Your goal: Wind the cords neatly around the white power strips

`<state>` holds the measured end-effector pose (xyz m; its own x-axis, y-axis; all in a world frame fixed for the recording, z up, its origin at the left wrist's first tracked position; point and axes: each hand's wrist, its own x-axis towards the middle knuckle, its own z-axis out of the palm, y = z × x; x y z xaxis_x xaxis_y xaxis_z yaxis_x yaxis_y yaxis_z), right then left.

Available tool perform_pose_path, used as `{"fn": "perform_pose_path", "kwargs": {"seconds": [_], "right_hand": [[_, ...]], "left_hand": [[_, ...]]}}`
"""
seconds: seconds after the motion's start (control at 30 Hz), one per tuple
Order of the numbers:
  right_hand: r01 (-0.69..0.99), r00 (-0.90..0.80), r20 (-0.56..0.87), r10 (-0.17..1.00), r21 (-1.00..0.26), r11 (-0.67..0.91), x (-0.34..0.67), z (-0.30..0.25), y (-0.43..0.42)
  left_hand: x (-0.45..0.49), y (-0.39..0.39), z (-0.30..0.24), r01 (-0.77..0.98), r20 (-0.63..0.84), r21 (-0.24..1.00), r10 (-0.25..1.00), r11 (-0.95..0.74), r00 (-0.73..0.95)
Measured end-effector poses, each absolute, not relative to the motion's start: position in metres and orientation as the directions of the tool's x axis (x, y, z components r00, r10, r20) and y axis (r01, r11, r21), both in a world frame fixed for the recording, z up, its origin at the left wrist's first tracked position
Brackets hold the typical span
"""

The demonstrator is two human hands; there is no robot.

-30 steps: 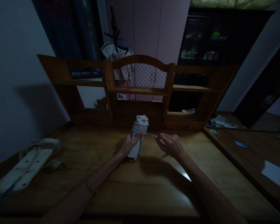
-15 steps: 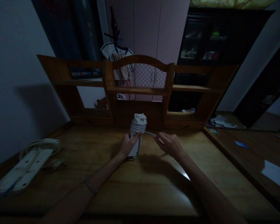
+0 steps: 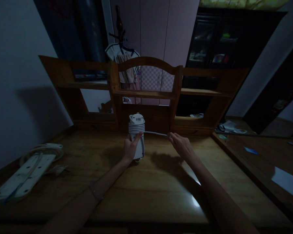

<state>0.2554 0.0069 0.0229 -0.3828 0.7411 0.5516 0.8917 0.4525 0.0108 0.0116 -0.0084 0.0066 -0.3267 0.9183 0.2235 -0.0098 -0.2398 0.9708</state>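
A white power strip (image 3: 138,148) stands nearly upright above the desk, with my left hand (image 3: 131,147) wrapped round its middle, thumb across the front. Several turns of its white cord (image 3: 136,127) circle the upper part, just over that thumb. From the coil a length of cord stretches out to the right, pulled fairly straight. My right hand (image 3: 179,142) pinches this length between thumb and fingers; the rest of the cord past the pinch is hidden.
On the desk (image 3: 127,195) at the left lies a second power strip (image 3: 30,172) with its cord looped over it and a plug (image 3: 57,169) beside it. A wooden shelf unit (image 3: 146,94) rises along the back. To the right are a blue card (image 3: 251,150) and white paper (image 3: 288,182).
The power strip in my left hand has moved left and slightly up and stands straighter. My right hand has shifted a little right and up, and the cord between my hands is longer and straighter.
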Motion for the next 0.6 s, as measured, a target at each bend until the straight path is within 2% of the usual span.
{"fn": "perform_pose_path", "kwargs": {"seconds": [0.1,0.2,0.27,0.37,0.47,0.6], "right_hand": [[0.873,-0.436,0.539,0.721,0.056,0.485,0.254,0.025,0.004],[0.83,-0.524,0.502,0.688,0.12,0.545,0.248,0.029,-0.005],[0.793,-0.579,0.484,0.655,0.15,0.59,0.243,0.032,-0.013],[0.735,-0.65,0.467,0.599,0.185,0.653,0.236,0.036,-0.024],[0.702,-0.684,0.457,0.568,0.204,0.682,0.231,0.038,-0.032],[0.69,-0.685,0.464,0.561,0.166,0.705,0.228,0.037,-0.034]], "left_hand": [[0.007,-0.005,0.006,0.132,0.297,0.955,0.885,-0.267,-0.358],[0.002,-0.003,0.008,0.36,0.418,0.884,0.847,-0.298,-0.327],[0.0,-0.004,0.009,0.559,0.475,0.783,0.842,-0.273,-0.255],[-0.001,-0.005,0.01,0.799,0.521,0.558,0.844,-0.224,-0.127],[0.001,-0.006,0.008,0.865,0.53,0.452,0.846,-0.22,-0.062],[0.002,-0.006,0.007,0.835,0.489,0.484,0.872,-0.261,-0.011]]}}
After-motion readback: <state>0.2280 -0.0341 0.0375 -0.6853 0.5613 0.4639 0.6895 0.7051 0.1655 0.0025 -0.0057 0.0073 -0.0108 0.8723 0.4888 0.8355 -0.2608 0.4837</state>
